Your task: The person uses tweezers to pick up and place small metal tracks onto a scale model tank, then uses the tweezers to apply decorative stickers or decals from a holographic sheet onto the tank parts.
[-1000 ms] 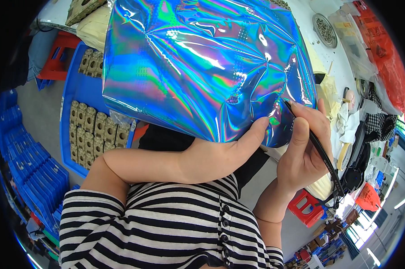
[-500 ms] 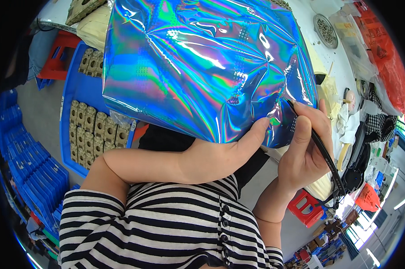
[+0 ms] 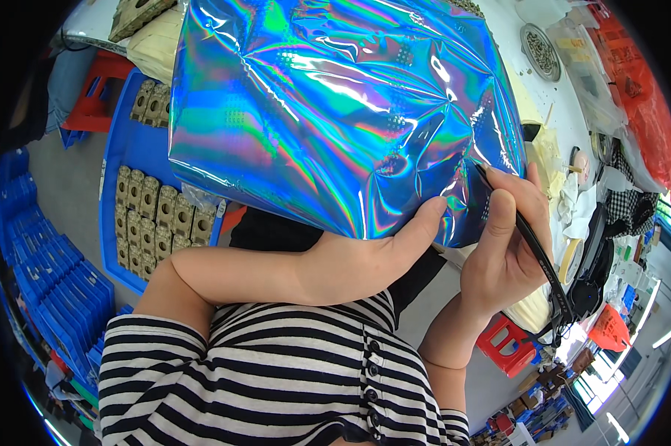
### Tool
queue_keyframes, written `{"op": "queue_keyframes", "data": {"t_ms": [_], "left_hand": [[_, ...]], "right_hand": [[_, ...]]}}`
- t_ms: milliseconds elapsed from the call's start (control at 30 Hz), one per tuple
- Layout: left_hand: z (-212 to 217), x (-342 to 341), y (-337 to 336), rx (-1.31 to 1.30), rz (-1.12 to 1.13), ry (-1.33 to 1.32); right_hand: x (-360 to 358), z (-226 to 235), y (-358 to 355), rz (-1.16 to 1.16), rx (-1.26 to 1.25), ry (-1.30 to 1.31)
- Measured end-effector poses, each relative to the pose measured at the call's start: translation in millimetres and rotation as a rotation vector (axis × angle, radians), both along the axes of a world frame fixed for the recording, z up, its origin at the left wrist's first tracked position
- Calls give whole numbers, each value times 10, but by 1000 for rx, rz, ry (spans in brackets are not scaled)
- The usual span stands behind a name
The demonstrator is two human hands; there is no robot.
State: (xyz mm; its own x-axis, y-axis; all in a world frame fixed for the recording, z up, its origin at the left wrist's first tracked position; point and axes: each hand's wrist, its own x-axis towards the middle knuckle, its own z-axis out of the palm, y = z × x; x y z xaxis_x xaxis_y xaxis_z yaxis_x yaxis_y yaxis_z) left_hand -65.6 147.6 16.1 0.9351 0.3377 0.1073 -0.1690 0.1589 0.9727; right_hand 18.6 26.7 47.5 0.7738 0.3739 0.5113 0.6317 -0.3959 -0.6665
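White worktable [image 3: 566, 113], strewn at its right, grey floor [image 3: 74, 204] below

The worktable carries a round metal dish [image 3: 554, 75] of small pieces [image 3: 541, 50] (a few lie loose beside it), clear plastic bags [image 3: 597, 93], a red plastic bag [image 3: 636, 89] and crumpled white tissue [image 3: 570, 204]; the floor bears red plastic stools [image 3: 515, 364] and stacked blue trays [image 3: 60, 279]; one broad blue tray [image 3: 138, 147] holds tan blocks [image 3: 165, 208] in rows, its own support hidden

Iridescent film [image 3: 313, 119], cropped above, hides fingers of the left hand [image 3: 373, 260].
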Motion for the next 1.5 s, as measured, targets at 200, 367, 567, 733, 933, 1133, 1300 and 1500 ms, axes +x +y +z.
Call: {"op": "queue_keyframes", "data": {"t_ms": [200, 367, 567, 733, 933, 1133, 1300, 1500], "left_hand": [[26, 0, 32, 102, -3, -13], [-44, -17, -20, -82, -28, -7], [6, -5, 10, 30, -17, -48], [2, -6, 4, -21, -39, -13], [-6, -19, -2, -73, -56, 7], [12, -6, 11, -48, -19, -23], [-9, 7, 11, -12, 19, -18], [56, -34, 23, -36, 40, 15]], "right_hand": [[19, -11, -5, -7, -26, -22], [9, -5, 4, 1, -49, -1], [3, 2, -7, -15, -14, 0], [9, 8, 19, 10, -14, -11], [21, -2, 22, 18, -45, -12], [24, 7, 21, 25, -57, -11], [-17, 68, -69, -15, 46, -32], [-174, 172, -350, -46, 118, -181]]}}
